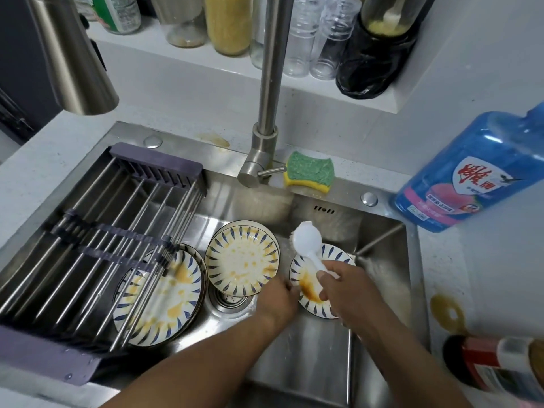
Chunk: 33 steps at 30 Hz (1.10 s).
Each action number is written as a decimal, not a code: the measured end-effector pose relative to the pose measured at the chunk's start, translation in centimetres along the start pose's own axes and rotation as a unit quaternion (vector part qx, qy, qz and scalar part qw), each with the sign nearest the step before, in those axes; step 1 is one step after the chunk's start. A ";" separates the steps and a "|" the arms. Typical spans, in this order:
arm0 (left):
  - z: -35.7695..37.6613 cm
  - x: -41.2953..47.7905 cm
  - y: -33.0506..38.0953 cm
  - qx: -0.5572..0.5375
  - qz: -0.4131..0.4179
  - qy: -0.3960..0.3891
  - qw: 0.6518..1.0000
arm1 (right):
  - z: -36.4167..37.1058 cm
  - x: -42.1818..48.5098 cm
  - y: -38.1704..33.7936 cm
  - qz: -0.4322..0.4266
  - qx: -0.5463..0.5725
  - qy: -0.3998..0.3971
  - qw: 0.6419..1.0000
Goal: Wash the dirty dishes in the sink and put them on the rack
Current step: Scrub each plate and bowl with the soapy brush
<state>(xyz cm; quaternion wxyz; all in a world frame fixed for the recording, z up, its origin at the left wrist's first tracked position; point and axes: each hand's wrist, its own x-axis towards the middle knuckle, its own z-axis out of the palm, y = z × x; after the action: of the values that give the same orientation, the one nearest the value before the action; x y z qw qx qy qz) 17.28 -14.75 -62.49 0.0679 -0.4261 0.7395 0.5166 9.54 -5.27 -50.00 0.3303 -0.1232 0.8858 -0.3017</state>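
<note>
Down in the right half of the stainless steel sink (pixel 379 240) lies a small white ceramic plate (pixel 306 285), rimmed with blue leaf strokes and smeared with brown sauce. The left hand (pixel 276 301) grips its left rim with curled fingers. The right hand (pixel 347 287) is wrapped round the handle of a white plastic dish brush (pixel 307 240), whose round head lies over the plate's far edge. Just left, a second stained plate (pixel 242 257) of the same pattern rests over the drain. A stack of larger stained plates (pixel 164 295) lies partly under the steel-rod drying rack (pixel 117 231) with purple ends, which spans the sink's left side. Behind stand a steel faucet (pixel 269 113) and a green-and-yellow sponge (pixel 309 172). A blue detergent bottle (pixel 471 172) sits on the white counter (pixel 477 278) at right.
</note>
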 end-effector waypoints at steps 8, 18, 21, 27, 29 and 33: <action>3.3 1.2 0.3 -0.282 -0.230 -0.067 0.929 | -2.5 0.1 2.5 0.020 0.020 0.019 0.999; 1.6 0.4 1.8 -0.329 -0.232 -0.156 0.902 | -3.7 -1.9 5.8 0.034 -0.138 -0.035 0.989; -0.6 -1.6 2.4 -0.345 -0.217 -0.193 0.892 | -4.1 -3.5 5.4 0.004 -0.236 -0.064 0.970; -7.7 -6.6 3.5 -0.377 -0.160 -0.280 0.868 | -3.0 -7.5 2.3 -0.067 -0.317 -0.070 0.944; -10.4 -8.5 3.6 -0.399 -0.138 -0.296 0.857 | -2.8 -8.7 0.3 -0.117 -0.307 -0.047 0.943; -15.2 -13.0 3.6 -0.419 -0.104 -0.301 0.850 | -3.3 -10.4 -4.0 -0.146 -0.336 -0.009 0.930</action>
<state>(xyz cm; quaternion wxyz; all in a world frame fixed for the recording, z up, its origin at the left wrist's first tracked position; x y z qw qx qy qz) 28.06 -19.61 -45.98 0.1553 -0.3122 0.3475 0.8704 15.27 -2.64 -40.26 0.2301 -0.3575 0.9046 -0.0299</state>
